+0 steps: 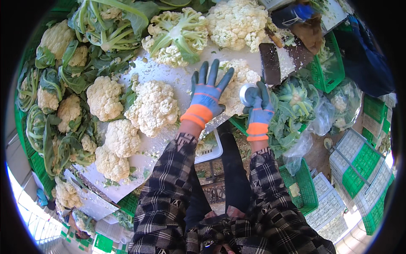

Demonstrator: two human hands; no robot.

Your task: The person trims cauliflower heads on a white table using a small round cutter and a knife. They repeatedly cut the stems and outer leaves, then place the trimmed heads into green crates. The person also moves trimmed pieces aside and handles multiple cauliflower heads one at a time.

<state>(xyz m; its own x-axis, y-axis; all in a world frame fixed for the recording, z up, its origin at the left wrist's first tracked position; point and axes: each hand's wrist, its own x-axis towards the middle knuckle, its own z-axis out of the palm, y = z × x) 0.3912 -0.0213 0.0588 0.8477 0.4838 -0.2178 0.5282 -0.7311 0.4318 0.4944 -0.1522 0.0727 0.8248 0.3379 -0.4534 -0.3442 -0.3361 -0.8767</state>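
Note:
My left hand [207, 89], in a blue glove with dark fingers and an orange cuff, lies with fingers spread at the left side of a cauliflower head [238, 79] on the white tabletop [203, 57]. My right hand [260, 101], gloved alike, is closed around a round, shiny metal object [247, 94] at that head's right side; what kind of object it is cannot be told. Left of my left hand sits another trimmed cauliflower head [155, 108]. Above my hands, a head with its cut stem up [176, 31] lies beside a large white head [238, 23].
Leafy cauliflowers [68, 111] are heaped at the left. At the upper right are a dark board [269, 63], a brown-handled tool [274, 38] and a co-worker's dark clothing [364, 60]. Green crates [301, 187] and stacked crates [358, 162] stand at the lower right.

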